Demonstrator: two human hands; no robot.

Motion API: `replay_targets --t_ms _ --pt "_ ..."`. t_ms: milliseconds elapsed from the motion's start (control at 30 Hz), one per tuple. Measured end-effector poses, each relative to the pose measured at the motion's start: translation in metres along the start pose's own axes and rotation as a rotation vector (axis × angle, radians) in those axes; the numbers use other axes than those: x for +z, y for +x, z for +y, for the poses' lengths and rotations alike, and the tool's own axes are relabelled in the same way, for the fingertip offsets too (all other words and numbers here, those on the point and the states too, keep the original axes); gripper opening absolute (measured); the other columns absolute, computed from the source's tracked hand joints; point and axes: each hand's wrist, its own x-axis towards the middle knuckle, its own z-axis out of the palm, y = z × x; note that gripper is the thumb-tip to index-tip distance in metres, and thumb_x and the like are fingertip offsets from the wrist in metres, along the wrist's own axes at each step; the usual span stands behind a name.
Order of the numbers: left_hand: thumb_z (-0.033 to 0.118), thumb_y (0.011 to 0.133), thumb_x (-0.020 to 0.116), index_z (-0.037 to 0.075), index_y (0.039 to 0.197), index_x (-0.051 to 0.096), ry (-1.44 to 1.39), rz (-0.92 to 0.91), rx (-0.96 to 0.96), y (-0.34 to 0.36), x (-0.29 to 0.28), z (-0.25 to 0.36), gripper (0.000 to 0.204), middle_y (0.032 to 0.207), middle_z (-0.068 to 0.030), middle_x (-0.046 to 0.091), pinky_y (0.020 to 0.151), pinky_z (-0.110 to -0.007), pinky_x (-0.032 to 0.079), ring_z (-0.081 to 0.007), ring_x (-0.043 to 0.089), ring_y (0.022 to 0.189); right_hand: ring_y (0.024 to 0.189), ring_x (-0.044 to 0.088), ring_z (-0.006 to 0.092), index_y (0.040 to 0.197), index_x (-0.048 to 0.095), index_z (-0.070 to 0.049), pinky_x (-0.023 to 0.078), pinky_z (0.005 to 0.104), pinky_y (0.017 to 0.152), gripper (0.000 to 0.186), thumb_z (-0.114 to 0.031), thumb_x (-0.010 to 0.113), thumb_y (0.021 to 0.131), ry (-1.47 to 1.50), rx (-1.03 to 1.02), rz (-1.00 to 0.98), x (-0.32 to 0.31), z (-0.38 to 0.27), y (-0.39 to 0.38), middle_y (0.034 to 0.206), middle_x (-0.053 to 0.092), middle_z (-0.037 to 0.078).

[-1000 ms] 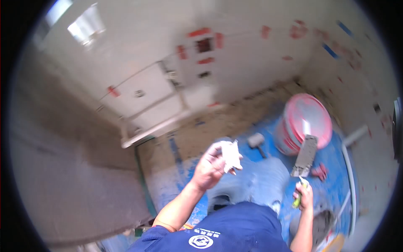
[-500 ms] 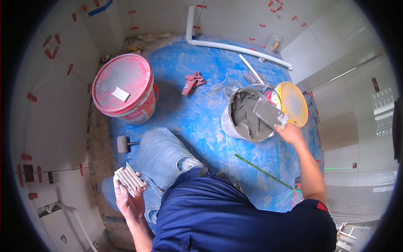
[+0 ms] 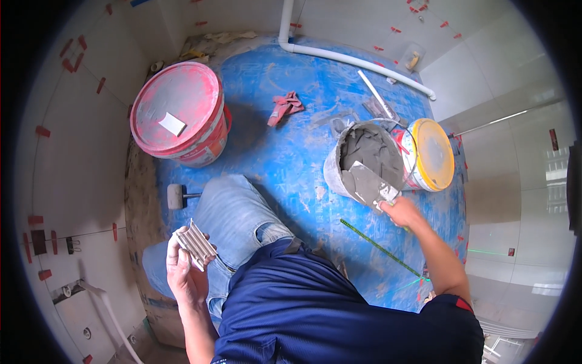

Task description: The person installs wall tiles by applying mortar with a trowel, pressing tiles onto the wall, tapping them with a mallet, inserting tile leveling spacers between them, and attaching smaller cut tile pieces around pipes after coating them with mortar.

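Observation:
My right hand point(image 3: 401, 212) grips a trowel point(image 3: 368, 184) by its handle. The flat metal blade lies over the near rim of a bucket point(image 3: 332, 171) of grey mortar point(image 3: 377, 149), and mortar coats part of the blade. My left hand point(image 3: 187, 270), dusty and pale, holds a small white piece of tile with a ridged face point(image 3: 196, 244) above my left thigh. Its fingers are closed round the edges, with the ridges turned upward.
A red-lidded bucket point(image 3: 182, 91) at the left carries a small white tile piece point(image 3: 173, 124). A rubber mallet point(image 3: 176, 196) lies below it. Beyond are red gloves point(image 3: 285, 108) and a white pipe point(image 3: 357, 60). A yellow-lidded bucket point(image 3: 435, 155) touches the mortar bucket; a measuring tape strip point(image 3: 379, 246) lies nearer.
The trowel has come down and toward me from above the mortar to the bucket's near rim, its blade now bearing mortar. My left hand still holds the ridged piece, shifted only slightly.

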Motion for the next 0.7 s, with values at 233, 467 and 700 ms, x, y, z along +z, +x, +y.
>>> replay_targets --t_ms 233,467,700 --pt "0.025 0.092 0.065 0.002 0.134 0.048 -0.055 0.019 -0.04 0.009 0.009 0.003 0.051 0.117 -0.0216 0.062 0.073 -0.032 0.057 -0.0245 0.066 0.095 0.044 0.044 0.0166 0.08 0.054 -0.01 0.037 0.0316 0.042 0.036 -0.045 0.057 0.09 1.155 0.223 -0.427 0.042 0.004 0.006 0.061 0.049 0.005" --pt "0.028 0.097 0.055 0.002 0.131 0.05 -0.062 -0.022 -0.001 0.017 0.014 0.036 0.043 0.114 -0.03 0.063 0.064 -0.03 0.052 -0.0282 0.068 0.09 0.046 0.047 0.0167 0.083 0.054 -0.006 0.041 0.0296 0.044 0.034 -0.038 0.052 0.095 1.367 -0.324 -0.621 0.069 -0.105 -0.029 0.065 0.052 0.008" --pt "0.031 0.102 0.049 0.004 0.129 0.052 -0.017 0.018 0.101 0.011 0.005 0.073 0.038 0.115 -0.0259 0.064 0.072 -0.031 0.055 -0.0261 0.068 0.095 0.052 0.053 0.0128 0.088 0.057 -0.001 0.043 0.0243 0.048 0.037 -0.038 0.056 0.091 1.138 -0.824 -0.709 0.074 -0.203 -0.087 0.068 0.057 0.009"
